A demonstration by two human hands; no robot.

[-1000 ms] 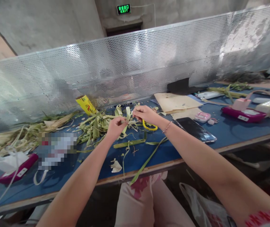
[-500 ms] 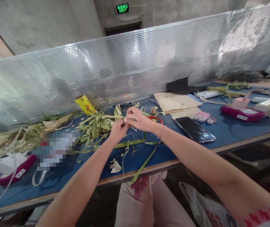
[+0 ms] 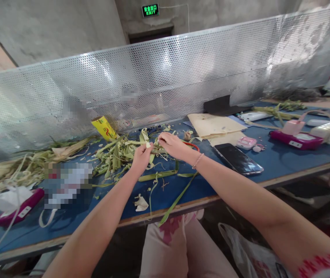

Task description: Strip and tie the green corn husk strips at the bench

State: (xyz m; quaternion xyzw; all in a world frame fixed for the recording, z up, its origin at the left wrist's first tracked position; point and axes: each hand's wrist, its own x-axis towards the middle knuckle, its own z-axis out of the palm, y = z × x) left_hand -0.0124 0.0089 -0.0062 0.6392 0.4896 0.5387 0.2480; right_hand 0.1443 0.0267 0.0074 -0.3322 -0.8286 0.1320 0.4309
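**Pale scrap in the left fingers, over the blue worktop**

Your left hand [image 3: 142, 157] is pinched on a small, pale, husk-like piece [image 3: 148, 145], at the right side of a tangled heap of green-and-cream leaf strips [image 3: 115, 154]. Your right hand [image 3: 172, 146] sits near, apart from it, fingers curled; can't tell whether they grip anything. Red, ring-shaped handle [image 3: 194, 145] just beside it.

Handling, my judgement: pinch lightly near the piece's end, work along the grain, brace both wrists.

Farther out: yellow printed carton [image 3: 104, 128], tilted behind the heap, contents hidden. Clear plastic bag [image 3: 241, 247] below the blue worktop [image 3: 202, 189]; contents unclear.
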